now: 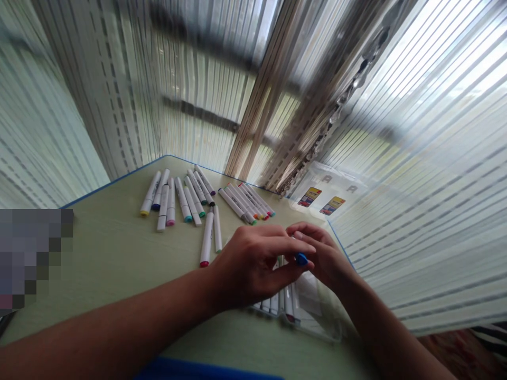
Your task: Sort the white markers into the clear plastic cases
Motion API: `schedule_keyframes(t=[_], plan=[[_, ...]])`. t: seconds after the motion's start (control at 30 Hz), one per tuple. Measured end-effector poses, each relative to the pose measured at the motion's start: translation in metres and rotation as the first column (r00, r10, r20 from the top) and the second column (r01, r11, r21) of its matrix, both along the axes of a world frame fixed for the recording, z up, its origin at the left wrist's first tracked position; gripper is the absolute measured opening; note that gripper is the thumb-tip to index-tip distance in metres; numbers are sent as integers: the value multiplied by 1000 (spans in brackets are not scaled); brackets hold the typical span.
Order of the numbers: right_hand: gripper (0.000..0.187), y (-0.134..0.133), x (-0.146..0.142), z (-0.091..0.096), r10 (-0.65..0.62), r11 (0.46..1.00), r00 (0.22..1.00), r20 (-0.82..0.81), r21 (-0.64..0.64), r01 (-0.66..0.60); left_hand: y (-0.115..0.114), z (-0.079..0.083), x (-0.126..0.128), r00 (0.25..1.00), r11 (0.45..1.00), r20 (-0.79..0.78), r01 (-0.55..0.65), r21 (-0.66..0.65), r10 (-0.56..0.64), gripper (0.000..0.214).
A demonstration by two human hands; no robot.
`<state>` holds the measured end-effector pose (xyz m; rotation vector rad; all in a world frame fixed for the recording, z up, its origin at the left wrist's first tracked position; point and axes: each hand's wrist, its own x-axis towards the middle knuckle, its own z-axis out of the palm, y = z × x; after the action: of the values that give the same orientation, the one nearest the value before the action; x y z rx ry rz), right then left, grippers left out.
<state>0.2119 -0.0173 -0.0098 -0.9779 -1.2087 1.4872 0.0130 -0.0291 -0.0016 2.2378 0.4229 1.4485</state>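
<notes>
My left hand is closed, its thumb and fingers pinching a marker with a blue end. Against its fingertips rests my right hand, its fingers curled around the same marker, whose body is mostly hidden by the hands. Just below both hands lies a clear plastic case with several white markers lined up in it. A red-ended marker and a pale green-ended marker lie on the table to the left of my left hand.
Several white markers with coloured ends lie loose on the green table. Another row of markers sits nearer the window. A clear case lid with two labels stands at the table's far edge, by the striped curtain.
</notes>
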Motion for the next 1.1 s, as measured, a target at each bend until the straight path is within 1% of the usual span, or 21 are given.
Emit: schedule_keyframes(t=[0.1, 0.2, 0.27, 0.33, 0.37, 0.4, 0.47, 0.53, 0.6, 0.67, 0.77, 0.87, 1.0, 1.1], plan=[[14, 2, 1, 0, -12, 1000, 1000, -28, 16, 12, 0, 2, -1, 1000, 998, 5, -28, -50, 28, 19], [12, 5, 4, 2, -98, 990, 993, -72, 91, 104, 6, 3, -3, 993, 985, 1, -115, -127, 116, 20], [12, 6, 5, 6, -169, 971, 980, -104, 155, 184, 13, 1, -5, 982, 964, -55, -187, -191, 180, 22], [14, 3, 5, 10, -231, 941, 966, -119, 223, 253, 21, -3, -7, 969, 943, -141, -234, -237, 205, 23], [16, 1, 4, 12, -253, 925, 962, -106, 266, 273, 25, -5, -8, 960, 937, -182, -252, -240, 211, 23], [17, -3, 2, 14, -267, 906, 960, -79, 319, 278, 28, -7, -8, 954, 940, -222, -252, -231, 201, 23], [19, -13, -4, 16, -269, 861, 963, 25, 453, 229, 32, -11, -9, 945, 949, -273, -241, -201, 182, 22], [22, -25, -12, 17, -274, 790, 951, 145, 597, 137, 34, -13, -9, 940, 960, -299, -221, -170, 164, 21], [27, -34, -19, 17, -284, 712, 931, 231, 701, 43, 34, -14, -8, 938, 972, -314, -195, -133, 146, 22], [29, -41, -23, 17, -311, 646, 910, 274, 764, -9, 34, -14, -7, 937, 983, -330, -157, -99, 117, 24], [29, -44, -24, 18, -355, 585, 895, 270, 811, -12, 33, -13, -7, 934, 990, -351, -101, -93, 63, 26], [26, -43, -22, 20, -364, 568, 896, 253, 823, -1, 32, -10, -6, 928, 990, -372, -65, -123, 14, 27], [22, -42, -22, 20, -343, 584, 909, 236, 812, 9, 30, -6, -6, 909, 985, -415, -55, -164, -18, 25], [19, -42, -22, 21, -340, 580, 917, 209, 814, 29, 29, -5, -6, 903, 984, -430, -60, -167, -17, 25]])
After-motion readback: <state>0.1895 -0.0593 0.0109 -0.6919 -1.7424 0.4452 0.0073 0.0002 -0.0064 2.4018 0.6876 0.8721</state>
